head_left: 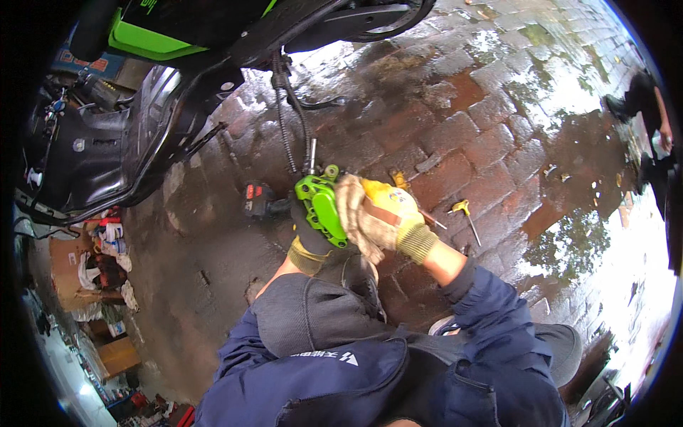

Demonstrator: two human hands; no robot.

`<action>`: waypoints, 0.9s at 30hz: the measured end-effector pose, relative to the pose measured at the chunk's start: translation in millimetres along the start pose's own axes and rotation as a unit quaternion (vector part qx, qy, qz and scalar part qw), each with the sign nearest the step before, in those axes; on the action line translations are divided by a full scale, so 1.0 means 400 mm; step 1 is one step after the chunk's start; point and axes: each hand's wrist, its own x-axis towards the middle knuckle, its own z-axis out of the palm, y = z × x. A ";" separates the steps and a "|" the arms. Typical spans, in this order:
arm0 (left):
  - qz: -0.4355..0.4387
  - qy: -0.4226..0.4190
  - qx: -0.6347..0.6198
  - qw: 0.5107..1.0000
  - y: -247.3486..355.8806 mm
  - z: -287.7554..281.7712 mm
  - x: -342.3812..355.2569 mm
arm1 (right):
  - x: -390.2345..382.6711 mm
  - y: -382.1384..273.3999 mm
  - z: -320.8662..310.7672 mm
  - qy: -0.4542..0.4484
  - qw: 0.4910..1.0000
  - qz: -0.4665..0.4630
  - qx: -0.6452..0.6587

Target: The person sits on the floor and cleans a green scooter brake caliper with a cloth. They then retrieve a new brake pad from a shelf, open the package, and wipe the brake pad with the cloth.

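Note:
My left hand (pixel 306 239), in a dark glove with a yellow cuff, holds a bright green brake caliper (pixel 319 207); its fingers are mostly hidden behind it. A cable and a coiled hose rise from near the caliper toward the scooter, beside a short silver rod (pixel 312 153). My right hand (pixel 395 217), in a yellow glove, grips a beige rag (pixel 356 217) against the caliper's right side. A cordless power tool (pixel 260 199) lies left of my hands. A yellow-handled T-wrench (pixel 466 217) lies on the right, near another yellow tool (pixel 399 178) partly hidden by my glove.
A black and green scooter (pixel 121 142) stands at the upper left. Cardboard boxes (pixel 117 356) and clutter line the lower left. Wet brick paving (pixel 484 149) spreads right, with puddles. At the far right edge, another person's hand (pixel 665 139) and dark shoe show.

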 end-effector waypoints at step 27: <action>0.089 0.259 0.410 0.870 -0.091 0.108 0.064 | -0.159 0.122 0.035 0.343 0.936 0.070 0.023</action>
